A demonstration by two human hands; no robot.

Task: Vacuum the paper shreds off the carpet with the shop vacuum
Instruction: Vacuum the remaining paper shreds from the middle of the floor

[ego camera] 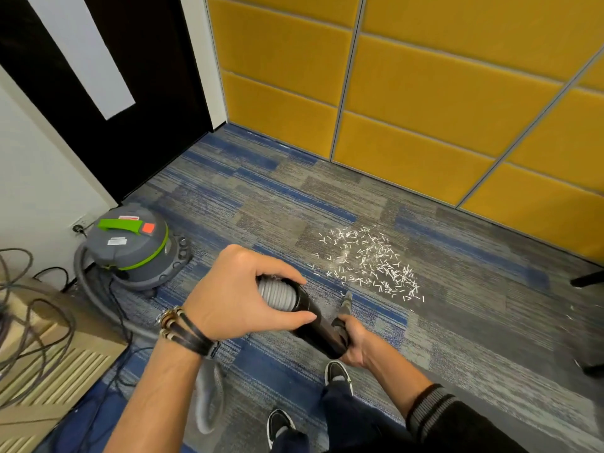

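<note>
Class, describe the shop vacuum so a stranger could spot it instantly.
Start at the dark door on the left. At its foot, by the white wall, stands the shop vacuum. Alone among the cables nearby, it is a grey drum with a lime-green handle.

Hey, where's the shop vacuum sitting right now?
In the head view, the shop vacuum stands on the carpet at the left, by the white wall near the dark door, left of the left hand.
</note>
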